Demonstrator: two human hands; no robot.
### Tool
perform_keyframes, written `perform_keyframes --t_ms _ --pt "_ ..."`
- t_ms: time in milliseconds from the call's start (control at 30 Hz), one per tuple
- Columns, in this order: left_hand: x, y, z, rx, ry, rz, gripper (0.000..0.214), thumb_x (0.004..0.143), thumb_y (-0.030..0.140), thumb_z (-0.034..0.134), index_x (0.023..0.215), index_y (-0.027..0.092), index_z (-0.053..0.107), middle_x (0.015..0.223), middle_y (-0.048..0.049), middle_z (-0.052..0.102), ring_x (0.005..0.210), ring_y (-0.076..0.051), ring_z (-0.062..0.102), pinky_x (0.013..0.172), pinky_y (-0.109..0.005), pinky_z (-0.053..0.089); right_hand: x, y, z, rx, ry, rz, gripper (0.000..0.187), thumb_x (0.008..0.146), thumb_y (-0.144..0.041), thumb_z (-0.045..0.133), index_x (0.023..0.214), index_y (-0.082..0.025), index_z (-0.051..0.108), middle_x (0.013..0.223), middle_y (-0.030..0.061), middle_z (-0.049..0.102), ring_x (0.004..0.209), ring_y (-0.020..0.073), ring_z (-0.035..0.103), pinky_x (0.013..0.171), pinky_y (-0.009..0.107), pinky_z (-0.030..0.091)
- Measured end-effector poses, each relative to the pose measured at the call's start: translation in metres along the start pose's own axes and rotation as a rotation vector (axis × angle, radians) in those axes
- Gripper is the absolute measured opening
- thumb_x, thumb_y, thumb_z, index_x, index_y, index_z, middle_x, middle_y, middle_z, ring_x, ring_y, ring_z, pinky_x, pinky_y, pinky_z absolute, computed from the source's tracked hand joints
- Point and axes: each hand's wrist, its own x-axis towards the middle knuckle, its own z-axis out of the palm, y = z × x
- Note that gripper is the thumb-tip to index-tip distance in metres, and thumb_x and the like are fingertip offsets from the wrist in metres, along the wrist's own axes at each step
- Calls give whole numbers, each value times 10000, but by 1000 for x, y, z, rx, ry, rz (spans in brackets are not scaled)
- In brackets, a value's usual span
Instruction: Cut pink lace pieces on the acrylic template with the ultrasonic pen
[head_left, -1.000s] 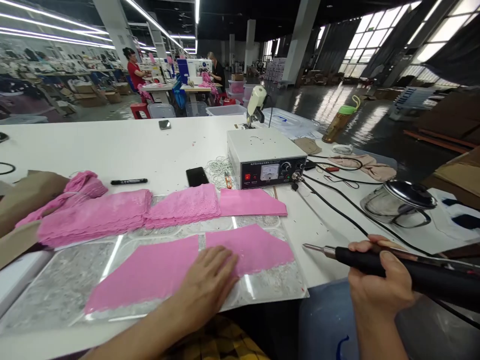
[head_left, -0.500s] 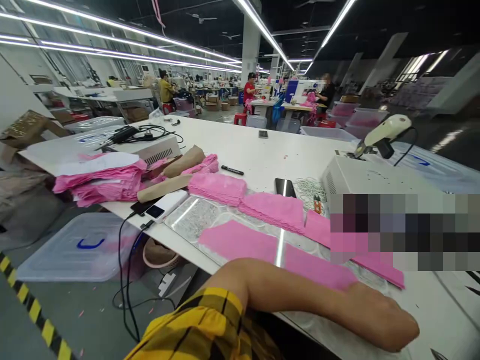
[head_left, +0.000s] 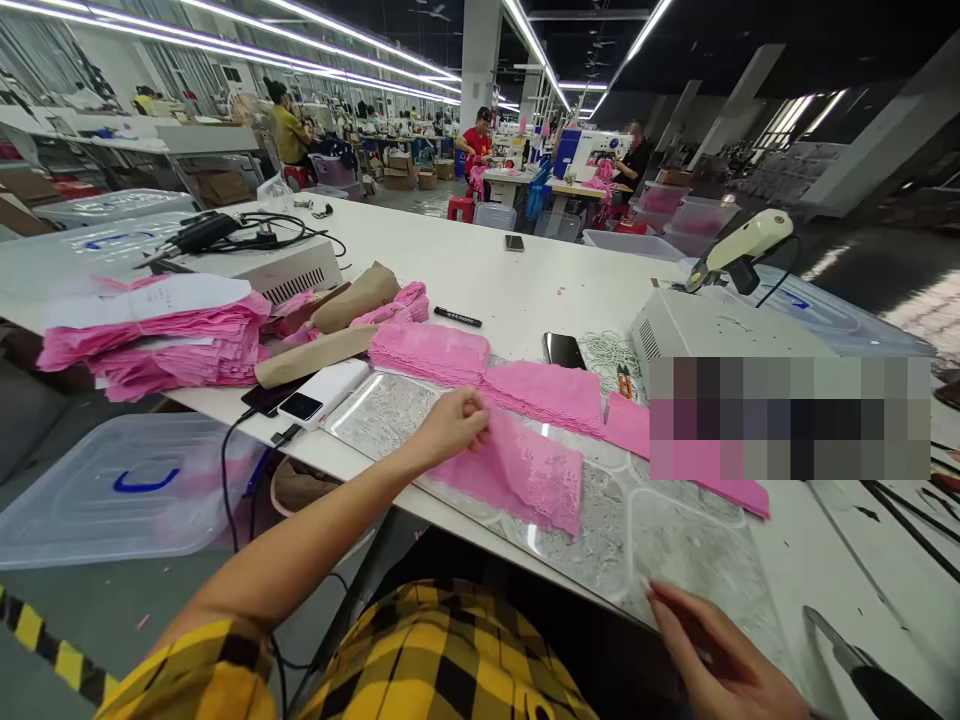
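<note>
My left hand [head_left: 454, 425] is closed in a pinch on the edge of a pink lace piece [head_left: 529, 472], which is lifted and folded over on the clear patterned mat [head_left: 660, 540]. At the mat's near right corner my right hand [head_left: 716, 655] reaches in with fingers stretched out and nothing in them. A black-handled tool with a metal tip [head_left: 874, 672] lies on the table just right of that hand. Two stacks of pink lace [head_left: 431, 352] [head_left: 547, 392] sit along the mat's far edge, and a flat pink piece [head_left: 628, 425] lies beside them.
A white machine box [head_left: 705, 325] stands at the right, with a phone [head_left: 564, 350], a marker [head_left: 457, 317] and a power bank [head_left: 322, 393] nearby. Pink bundles [head_left: 165, 340] and a second machine [head_left: 277, 265] fill the left. A clear bin [head_left: 127, 490] sits on the floor. Other people work far behind.
My left hand went from lying flat on the pink pieces to pinching and lifting one. My right hand let go of the black tool, which now lies on the table. The view swung left.
</note>
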Motion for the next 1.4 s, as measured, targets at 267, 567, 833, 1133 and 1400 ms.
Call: perform_keyframes --t_ms 267,567,833,1133,1400 --pt "-41 -57 -27 52 142 7 43 763 204 502 726 183 494 547 56 517 486 -87 504 468 -177 361 55 -32 62 -37 -178 -408 209 896 -370 580 975 -229 712 930 62 710 814 181 691 731 310 601" --pt "-38 -55 -45 399 209 90 63 762 158 520 776 181 577 676 22 540 626 -140 508 617 -259 390 70 -46 62 -37 -207 -485 135 920 -299 558 890 -231 671 866 37 671 673 125 634 573 231 540" --pt "-59 -68 -53 681 216 149 135 766 76 523 829 176 588 1027 -74 638 1037 -247 586 941 -424 430 62 -50 77 5 -264 -596 114 927 -275 545 923 -240 654 885 25 676 799 142 677 724 251 581" --pt "-73 -75 -79 748 86 329 320 925 230 524 1227 217 630 1313 -116 586 1197 -250 563 1005 -414 465 71 -34 52 33 -270 -479 106 903 -265 579 937 -250 678 903 31 671 741 128 673 593 202 557" --pt "-64 -83 -92 818 -52 455 265 976 313 524 1157 259 710 1346 -107 591 1231 -252 555 1050 -437 441 65 -44 63 2 -318 -543 154 888 -314 606 1010 -262 684 939 46 687 831 165 694 700 257 590"
